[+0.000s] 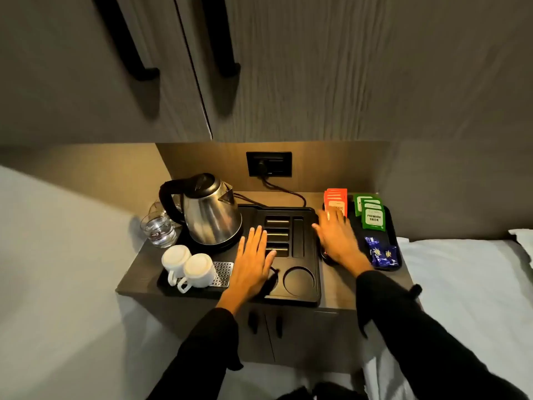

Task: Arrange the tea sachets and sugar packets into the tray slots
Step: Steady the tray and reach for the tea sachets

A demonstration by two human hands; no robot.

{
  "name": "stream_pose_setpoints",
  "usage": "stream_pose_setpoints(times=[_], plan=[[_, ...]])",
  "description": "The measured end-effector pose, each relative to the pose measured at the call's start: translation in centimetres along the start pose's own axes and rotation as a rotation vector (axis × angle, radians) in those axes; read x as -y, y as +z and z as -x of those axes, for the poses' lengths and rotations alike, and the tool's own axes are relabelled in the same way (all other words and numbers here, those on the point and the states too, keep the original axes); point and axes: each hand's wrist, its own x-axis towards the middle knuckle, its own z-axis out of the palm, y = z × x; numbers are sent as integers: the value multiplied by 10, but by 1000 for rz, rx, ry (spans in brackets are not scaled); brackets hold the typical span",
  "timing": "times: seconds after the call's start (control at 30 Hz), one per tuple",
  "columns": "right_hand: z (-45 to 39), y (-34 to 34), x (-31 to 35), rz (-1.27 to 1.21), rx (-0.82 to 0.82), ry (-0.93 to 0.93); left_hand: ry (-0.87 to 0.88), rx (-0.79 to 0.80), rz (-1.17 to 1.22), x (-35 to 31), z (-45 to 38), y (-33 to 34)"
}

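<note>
Slotted tray point(315, 284): black, on the wooden countertop point(337, 290), centre of the scene; 3 short slots in a row running near to far, 1 long slot to their right, 2 round recesses at the near edge.
Orange sachets point(336, 198): a fanned stack at the far left of the small tray point(392, 226), right of the slotted tray and outside its slots.
Green sachets point(372, 217): an overlapping stack, "PREMIUM GREEN" on the nearest, just right of the orange ones on the same small tray.
Blue packets point(382, 254): a loose cluster at the near end of the small tray.
Left hand point(253, 255): flat, palm down, fingers straight and holding nothing; rests on the slotted tray with its fingertips at the left ends of the short slots.
Right hand point(337, 241): blurred, fingers spread and extended, nothing in its grip; over the left edge of the small tray, fingertips at the nearest orange sachet; contact cannot be told.
Kettle point(212, 219): steel with a black handle, on the far left of the slotted tray.
Cups point(187, 265): 2, white, upside down, near left, beside a perforated metal plate point(224, 272).
Glasses point(158, 230): clear, left of the kettle.
Wall socket point(268, 164): black, cord plugged in.
Bed point(461, 284): white, on the right.
</note>
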Motion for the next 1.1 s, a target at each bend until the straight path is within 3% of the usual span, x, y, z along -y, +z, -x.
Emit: stream_pose_setpoints(times=[0.17,0.67,1.1], plan=[[-53,-5,-25,153,107,24,-22,37,23,22,-21,3],[-95,2,-54,373,228,59,-10,62,143,52,-28,28],[-111,-21,-63,205,227,82,1,50,124,52,-27,30]])
